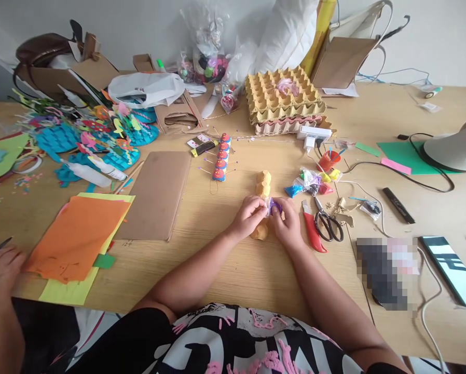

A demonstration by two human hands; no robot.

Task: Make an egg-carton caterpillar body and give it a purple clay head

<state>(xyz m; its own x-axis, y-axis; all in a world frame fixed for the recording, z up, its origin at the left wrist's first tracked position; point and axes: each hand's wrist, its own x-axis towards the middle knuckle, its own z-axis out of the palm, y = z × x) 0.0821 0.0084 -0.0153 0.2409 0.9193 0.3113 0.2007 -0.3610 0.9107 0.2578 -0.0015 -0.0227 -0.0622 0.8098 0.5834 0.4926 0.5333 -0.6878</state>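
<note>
My left hand (pixel 250 215) pinches the clear plastic (pixel 268 204) of a small packet. My right hand (pixel 285 223) has its fingers closed around the soft purple clay (pixel 275 206) at the packet's other side. Under and beyond my hands lies a strip of yellow egg carton (pixel 263 183); my hands and the packet cover its middle. Several bagged lumps of coloured clay (pixel 311 181) lie to the right. Farther left stands a painted egg-carton strip (pixel 221 158) in red and blue, with pins sticking out of its sides.
A red-handled cutter (pixel 314 231) and black scissors (pixel 328 222) lie right of my hands. Stacked egg trays (pixel 285 101) stand at the back. Cardboard (pixel 159 195) and orange paper (pixel 79 236) lie left. Another person's hand (pixel 3 265) rests at the left edge.
</note>
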